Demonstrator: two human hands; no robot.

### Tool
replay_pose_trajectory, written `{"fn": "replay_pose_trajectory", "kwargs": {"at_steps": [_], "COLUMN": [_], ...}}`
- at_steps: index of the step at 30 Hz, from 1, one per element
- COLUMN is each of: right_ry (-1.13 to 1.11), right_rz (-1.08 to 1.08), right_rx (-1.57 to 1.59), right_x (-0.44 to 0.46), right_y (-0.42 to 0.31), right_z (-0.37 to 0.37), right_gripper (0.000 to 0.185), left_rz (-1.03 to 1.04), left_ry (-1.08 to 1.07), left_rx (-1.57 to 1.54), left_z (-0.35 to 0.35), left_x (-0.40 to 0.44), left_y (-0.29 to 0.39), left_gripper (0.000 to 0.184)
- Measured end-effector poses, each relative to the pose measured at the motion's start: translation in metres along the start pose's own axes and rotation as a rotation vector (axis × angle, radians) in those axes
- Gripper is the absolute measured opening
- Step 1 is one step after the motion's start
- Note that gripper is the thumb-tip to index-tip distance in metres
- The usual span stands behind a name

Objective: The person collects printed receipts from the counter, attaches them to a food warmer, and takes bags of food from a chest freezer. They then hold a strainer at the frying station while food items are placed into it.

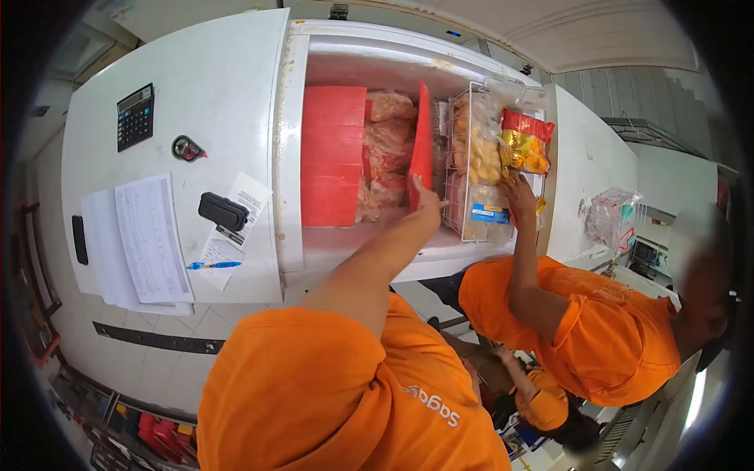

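Note:
My left hand [426, 206] reaches into a white chest freezer [292, 157] and grips the lower end of an upright red cardboard flap [421, 141]. Beside the flap lie several clear bags of pale frozen food [390, 137], perhaps meat. A wide red cardboard panel [334, 157] lies on their left. My right hand is out of view. Right of the flap stands a white wire basket [452, 180] with bags of yellowish food [481, 149] and a blue-labelled bag [491, 213]. A co-worker's hand [518, 192] touches the area below a red and gold packet [526, 141].
On the white surface at left are a calculator [135, 118], a correction tape dispenser [188, 149], an open notebook [149, 235], a black case [224, 210] and a blue pen [214, 265]. A co-worker in orange [597, 322] leans in at right; another person [546, 404] is behind.

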State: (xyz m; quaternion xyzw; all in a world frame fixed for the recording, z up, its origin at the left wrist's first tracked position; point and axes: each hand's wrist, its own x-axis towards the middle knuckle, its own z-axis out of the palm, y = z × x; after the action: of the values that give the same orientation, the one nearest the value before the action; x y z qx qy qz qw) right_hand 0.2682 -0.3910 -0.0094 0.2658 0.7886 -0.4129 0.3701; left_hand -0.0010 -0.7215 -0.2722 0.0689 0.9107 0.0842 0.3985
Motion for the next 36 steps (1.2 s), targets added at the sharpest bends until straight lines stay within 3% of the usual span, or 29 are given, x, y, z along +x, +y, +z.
{"fn": "replay_pose_trajectory", "kwargs": {"at_steps": [3, 5, 9, 15, 17, 20, 23, 26, 28, 32, 36], "right_ry": [0.003, 0.006, 0.012, 0.028, 0.027, 0.035, 0.040, 0.047, 0.053, 0.078, 0.088], "right_rz": [0.020, 0.045, 0.088, 0.125, 0.123, 0.118, 0.099, 0.084, 0.075, 0.095, 0.128], "right_rx": [0.010, 0.015, 0.047, 0.101, 0.112, 0.140, 0.168, 0.197, 0.218, 0.256, 0.276], "right_x": [-0.006, -0.010, -0.024, -0.041, -0.042, -0.045, -0.046, -0.047, -0.050, -0.063, -0.076], "right_y": [0.003, 0.008, 0.024, 0.044, 0.048, 0.054, 0.061, 0.068, 0.074, 0.085, 0.098], "right_z": [0.007, 0.012, 0.023, 0.036, 0.038, 0.043, 0.047, 0.054, 0.057, 0.065, 0.072], "right_gripper": [0.034, 0.034, 0.034, 0.033, 0.033, 0.033, 0.033, 0.033, 0.033, 0.033, 0.033], "left_rz": [-0.023, -0.162, -0.141, -0.001, -0.041, -0.018, -0.133, -0.119, -0.067, 0.097, 0.046], "left_ry": [-0.064, -0.193, -0.233, -0.057, -0.070, -0.064, -0.040, 0.077, 0.016, -0.083, 0.160], "left_rx": [0.118, 0.190, 0.098, 0.180, 0.190, 0.161, 0.215, 0.023, 0.151, 0.385, 0.362], "left_z": [-0.005, -0.018, -0.016, 0.010, 0.010, 0.025, 0.064, 0.055, 0.059, 0.017, 0.032], "left_x": [0.042, 0.054, 0.055, 0.047, 0.053, 0.077, 0.108, 0.071, 0.059, -0.018, -0.046], "left_y": [0.035, 0.047, 0.035, 0.028, 0.026, 0.028, 0.033, 0.013, -0.006, -0.038, -0.045], "left_gripper": [0.055, 0.064, 0.079, 0.077, 0.086, 0.078, 0.065, 0.050, 0.045, 0.070, 0.040]}}
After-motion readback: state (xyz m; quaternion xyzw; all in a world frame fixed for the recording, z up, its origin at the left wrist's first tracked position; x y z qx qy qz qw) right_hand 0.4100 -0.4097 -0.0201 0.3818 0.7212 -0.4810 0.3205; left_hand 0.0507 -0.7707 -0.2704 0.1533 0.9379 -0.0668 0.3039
